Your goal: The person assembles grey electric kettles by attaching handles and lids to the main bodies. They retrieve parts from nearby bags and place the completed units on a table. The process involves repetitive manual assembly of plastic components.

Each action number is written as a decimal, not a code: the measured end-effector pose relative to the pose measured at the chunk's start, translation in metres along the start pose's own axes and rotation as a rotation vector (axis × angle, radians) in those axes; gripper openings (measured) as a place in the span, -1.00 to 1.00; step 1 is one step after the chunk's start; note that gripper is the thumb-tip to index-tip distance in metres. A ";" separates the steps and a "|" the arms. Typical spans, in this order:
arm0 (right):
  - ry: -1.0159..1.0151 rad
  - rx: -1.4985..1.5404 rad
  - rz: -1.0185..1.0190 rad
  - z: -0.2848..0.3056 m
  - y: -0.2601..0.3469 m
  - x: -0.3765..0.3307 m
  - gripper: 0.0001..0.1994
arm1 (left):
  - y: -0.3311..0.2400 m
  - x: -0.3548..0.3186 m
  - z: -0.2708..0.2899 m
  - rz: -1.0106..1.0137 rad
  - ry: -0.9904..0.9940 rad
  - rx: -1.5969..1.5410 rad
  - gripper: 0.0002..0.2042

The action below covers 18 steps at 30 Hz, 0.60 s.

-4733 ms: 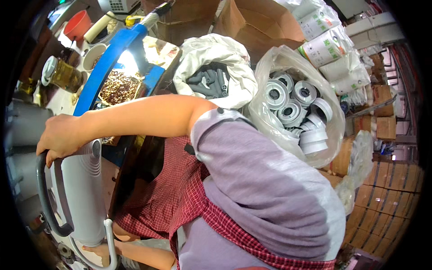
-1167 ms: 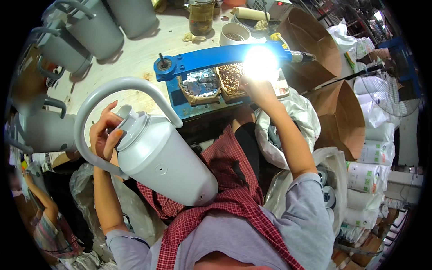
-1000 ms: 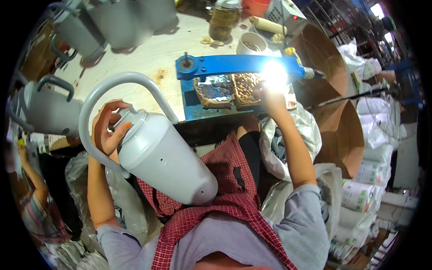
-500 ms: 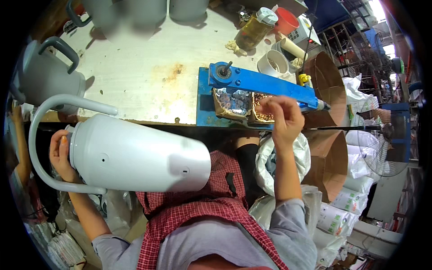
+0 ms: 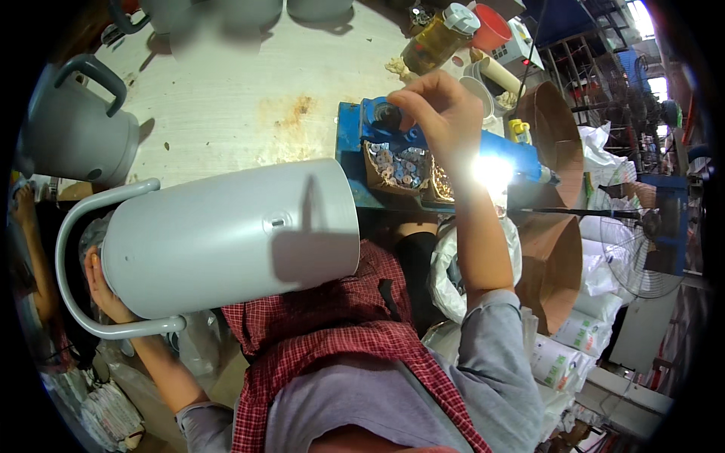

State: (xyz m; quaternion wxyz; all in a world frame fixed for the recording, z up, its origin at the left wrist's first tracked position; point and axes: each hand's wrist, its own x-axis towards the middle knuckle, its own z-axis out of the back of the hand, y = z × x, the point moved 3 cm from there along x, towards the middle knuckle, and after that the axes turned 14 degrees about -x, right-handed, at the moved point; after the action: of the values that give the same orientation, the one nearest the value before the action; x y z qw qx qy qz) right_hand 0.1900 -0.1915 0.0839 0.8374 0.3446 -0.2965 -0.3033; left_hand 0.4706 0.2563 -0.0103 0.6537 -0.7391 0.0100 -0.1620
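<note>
A grey cylindrical canister (image 5: pixel 204 234) lies on its side over my lap, its wide end toward the right and a small slotted hole in its wall. Around its narrower left end runs a curved grey handle (image 5: pixel 72 249). My left hand (image 5: pixel 107 291) supports that left end, fingers against it and partly hidden behind. My right hand (image 5: pixel 445 113) is raised over the round head of a blue bench tool (image 5: pixel 377 115), thumb and fingers pinched; anything between them is too small to make out. Below it sit a tray of small metal washers (image 5: pixel 396 167) and a tray of coppery pieces (image 5: pixel 442 185).
More grey canisters (image 5: pixel 79 132) stand at the bench's left and back. A jar of amber liquid (image 5: pixel 438 41), a red cup (image 5: pixel 491 29) and white cups are at the back right. Cardboard boxes (image 5: pixel 547 264), a white sack (image 5: pixel 513 253) and a fan (image 5: pixel 642 253) stand to the right.
The canister has rolled, and its wide end has risen over the bench edge. My right hand has moved from the coppery pieces, farther and leftward, to the tool's head.
</note>
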 end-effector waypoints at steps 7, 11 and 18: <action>0.121 -0.120 0.163 0.009 0.007 0.008 -0.84 | 0.006 -0.003 -0.002 0.013 0.008 -0.018 -0.68; 0.164 -0.021 0.069 0.007 0.005 0.005 -0.87 | 0.005 -0.007 -0.005 -0.009 -0.021 0.072 -0.69; -0.037 -0.225 0.209 0.021 -0.026 -0.041 -0.88 | 0.001 -0.025 0.013 -0.242 0.085 0.378 -0.68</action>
State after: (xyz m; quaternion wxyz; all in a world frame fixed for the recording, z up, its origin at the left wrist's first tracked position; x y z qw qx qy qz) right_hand 0.1407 -0.1858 0.0650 0.8922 0.2101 -0.3103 -0.2522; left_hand 0.4508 0.2742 -0.0179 0.7554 -0.5918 -0.0817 -0.2692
